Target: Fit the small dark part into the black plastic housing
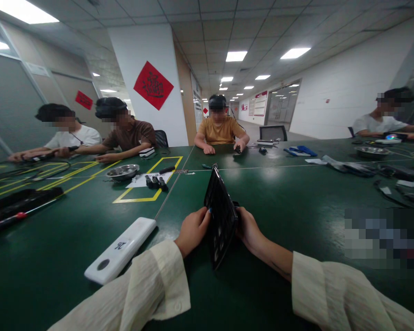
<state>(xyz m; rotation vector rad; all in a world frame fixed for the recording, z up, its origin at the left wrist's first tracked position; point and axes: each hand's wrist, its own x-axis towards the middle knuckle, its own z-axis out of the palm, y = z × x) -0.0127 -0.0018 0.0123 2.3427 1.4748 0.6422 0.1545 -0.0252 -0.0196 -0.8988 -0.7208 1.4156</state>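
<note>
Between my two hands a flat black panel (pixel 221 216) with a glossy rim stands on edge above the green table, turned nearly side-on; its exact kind I cannot make out. My left hand (pixel 195 230) grips its left face, the thumb pressed on the surface and something small and blue at the thumb tip. From the other side my right hand (pixel 250 228) holds the panel, its fingertips partly hidden behind a dark part. Left of my left hand lies a long white device (pixel 122 250) marked "26" with a dark round spot.
A metal bowl (pixel 123 172) and several black parts (pixel 156 182) on white paper sit left, by yellow tape. Pliers (pixel 209 166) lie beyond the panel. Cables and bags (pixel 348 166) lie right. A person (pixel 221 131) sits opposite; others sit at both sides.
</note>
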